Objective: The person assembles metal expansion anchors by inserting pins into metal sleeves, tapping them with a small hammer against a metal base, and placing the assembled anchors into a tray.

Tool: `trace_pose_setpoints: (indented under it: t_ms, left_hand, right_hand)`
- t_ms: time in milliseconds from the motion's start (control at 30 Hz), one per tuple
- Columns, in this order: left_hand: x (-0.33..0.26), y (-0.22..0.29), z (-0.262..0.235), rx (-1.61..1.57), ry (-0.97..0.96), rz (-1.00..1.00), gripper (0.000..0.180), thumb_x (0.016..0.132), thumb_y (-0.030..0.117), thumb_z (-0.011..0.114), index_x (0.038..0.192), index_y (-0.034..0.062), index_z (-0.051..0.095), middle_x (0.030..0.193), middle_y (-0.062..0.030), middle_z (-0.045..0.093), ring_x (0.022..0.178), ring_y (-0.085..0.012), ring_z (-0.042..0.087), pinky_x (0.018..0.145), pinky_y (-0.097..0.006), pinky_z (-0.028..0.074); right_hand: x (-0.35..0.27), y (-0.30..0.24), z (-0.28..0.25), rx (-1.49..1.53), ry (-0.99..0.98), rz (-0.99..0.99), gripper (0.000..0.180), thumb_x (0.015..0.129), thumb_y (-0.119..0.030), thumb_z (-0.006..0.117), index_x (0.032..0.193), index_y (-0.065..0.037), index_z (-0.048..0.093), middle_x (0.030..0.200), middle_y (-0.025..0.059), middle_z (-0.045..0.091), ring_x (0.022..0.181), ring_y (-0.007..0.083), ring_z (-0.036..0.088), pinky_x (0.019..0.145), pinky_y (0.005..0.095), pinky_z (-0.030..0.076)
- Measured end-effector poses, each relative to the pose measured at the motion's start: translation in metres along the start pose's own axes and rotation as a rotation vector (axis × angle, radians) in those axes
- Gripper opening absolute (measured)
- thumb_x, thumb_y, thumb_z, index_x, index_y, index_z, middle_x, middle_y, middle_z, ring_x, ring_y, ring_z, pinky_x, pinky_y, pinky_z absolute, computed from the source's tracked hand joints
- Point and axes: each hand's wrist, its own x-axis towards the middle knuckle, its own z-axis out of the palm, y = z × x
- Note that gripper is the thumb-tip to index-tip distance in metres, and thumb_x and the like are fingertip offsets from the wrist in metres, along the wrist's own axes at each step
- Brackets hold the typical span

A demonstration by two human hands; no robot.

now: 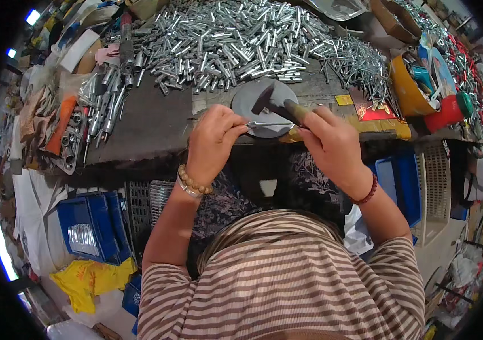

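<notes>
Landmark: round grey metal anvil plate (pixel 264 102) at the bench edge
Left hand (pixel 213 141): wrist bent, fingertips pinching thin silver metal rod (pixel 270 123) lying across the plate
Right hand (pixel 332 144): fist closed around wooden-handled hammer (pixel 278 103), head over the plate

A round metal plate (pixel 264 102) lies at the near edge of the surface (pixel 151 122), with a heap of metal tubes (pixel 230 39) behind it. Sockets and bits (pixel 102 99) lie to its left, thin rods (pixel 363 65) to its right.
</notes>
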Motion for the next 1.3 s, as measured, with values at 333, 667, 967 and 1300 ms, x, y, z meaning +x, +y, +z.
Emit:
trace_pose_setpoints:
  t_ms: [333, 667, 967, 1300]
  left_hand:
    - [-0.001, -0.004, -0.001, -0.047, -0.010, 0.047, 0.015, 0.087, -0.003, 0.074, 0.101, 0.0011, 0.076, 0.094, -0.0070, 0.062, 0.085, -0.0199, 0.063, 0.073, -0.031, 0.051]
    - [-0.004, -0.002, 0.002, 0.007, 0.033, 0.033, 0.012, 0.088, 0.003, 0.077, 0.100, 0.0035, 0.079, 0.095, -0.0052, 0.061, 0.083, -0.0180, 0.061, 0.072, -0.030, 0.049]
    - [-0.028, 0.008, 0.018, -0.161, 0.269, -0.047, 0.041, 0.099, 0.005, 0.068, 0.139, 0.0075, 0.064, 0.108, -0.0050, 0.068, 0.079, -0.0112, 0.060, 0.065, -0.023, 0.049]
    - [-0.055, 0.026, 0.032, -0.880, 0.193, -0.591, 0.060, 0.108, 0.012, 0.057, 0.160, 0.0063, 0.029, 0.099, -0.0087, 0.072, 0.065, -0.0063, 0.062, 0.050, -0.019, 0.051]
  right_hand:
    - [-0.006, -0.013, 0.007, -0.225, 0.007, -0.074, 0.043, 0.087, -0.001, 0.067, 0.126, -0.017, 0.072, 0.088, 0.0076, 0.062, 0.073, 0.0273, 0.068, 0.061, 0.0393, 0.054]
    - [0.015, 0.007, 0.017, -0.279, 0.137, -0.225, 0.023, 0.085, -0.006, 0.074, 0.107, -0.011, 0.070, 0.096, 0.0116, 0.062, 0.086, 0.0350, 0.066, 0.068, 0.0458, 0.052]
    - [-0.016, -0.018, 0.032, 0.274, -0.341, 0.333, 0.022, 0.086, -0.009, 0.076, 0.103, -0.001, 0.063, 0.082, 0.0133, 0.068, 0.069, 0.0307, 0.067, 0.062, 0.0433, 0.051]
    - [-0.035, -0.040, 0.053, 0.796, -0.379, 0.611, 0.024, 0.092, -0.006, 0.071, 0.112, 0.003, 0.062, 0.077, 0.0091, 0.062, 0.069, 0.0133, 0.061, 0.063, 0.0331, 0.049]
